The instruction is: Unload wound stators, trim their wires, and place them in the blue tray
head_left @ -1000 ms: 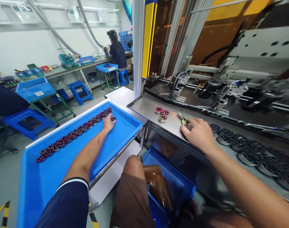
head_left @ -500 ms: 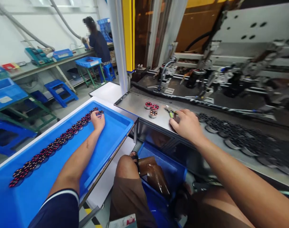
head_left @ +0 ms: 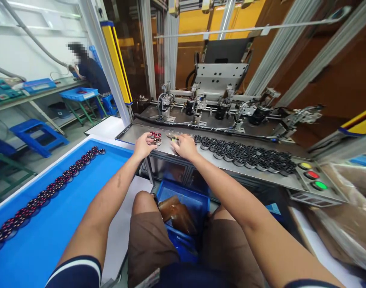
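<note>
My left hand (head_left: 143,145) is at the left end of the metal ledge (head_left: 135,131), its fingers closed on a round copper-and-black part (head_left: 157,140). Red round parts (head_left: 155,134) sit just behind it. My right hand (head_left: 185,146) rests on the ledge with its fingers round small pliers (head_left: 172,137), whose tips point left. To its right, several black round parts with silver rims (head_left: 246,154) cover the ledge. In the blue tray (head_left: 89,188) at the left lies a long diagonal row of red-and-black round parts (head_left: 59,182).
Behind the ledge stands a machine with metal fixtures (head_left: 222,108). A panel with yellow, red and green buttons (head_left: 313,175) is at the right. A blue bin (head_left: 183,192) with brown sheets is below. Another person (head_left: 93,74) is at a bench at the far left.
My left hand has moved from the row in the blue tray to the round parts on the ledge. The view has turned to the right. My right hand remains at the pliers.
</note>
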Available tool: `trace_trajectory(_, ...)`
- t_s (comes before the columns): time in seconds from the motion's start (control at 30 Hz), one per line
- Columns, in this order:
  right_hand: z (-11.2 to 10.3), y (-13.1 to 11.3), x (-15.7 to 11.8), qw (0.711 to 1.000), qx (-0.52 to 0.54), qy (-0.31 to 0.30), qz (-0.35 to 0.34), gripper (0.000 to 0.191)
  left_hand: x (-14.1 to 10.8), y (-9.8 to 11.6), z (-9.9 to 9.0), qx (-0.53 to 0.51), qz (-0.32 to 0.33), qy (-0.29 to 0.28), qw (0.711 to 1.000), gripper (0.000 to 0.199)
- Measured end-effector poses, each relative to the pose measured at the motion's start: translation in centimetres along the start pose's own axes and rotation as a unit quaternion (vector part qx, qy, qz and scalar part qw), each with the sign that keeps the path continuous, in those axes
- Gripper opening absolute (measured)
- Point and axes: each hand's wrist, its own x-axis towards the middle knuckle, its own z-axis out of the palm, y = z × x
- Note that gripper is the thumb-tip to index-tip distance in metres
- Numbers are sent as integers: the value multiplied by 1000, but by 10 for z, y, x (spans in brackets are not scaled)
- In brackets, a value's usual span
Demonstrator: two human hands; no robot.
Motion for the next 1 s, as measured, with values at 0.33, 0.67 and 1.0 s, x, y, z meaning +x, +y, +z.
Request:
trace_trajectory(0.33, -17, -5, -111, 951, 188, 136, -206, 26, -17, 30, 13, -13, -21, 90, 996, 59)
trace_trajectory(0.67, -61, -31, -227, 832, 549, 38, 72, 29, -184, 76, 12, -204, 165, 60, 963, 40)
trace_trajectory(1.0, -95, -51, -223, 688, 708, -68, 144, 43, -226, 108, -2, -103, 316, -3, 943, 40)
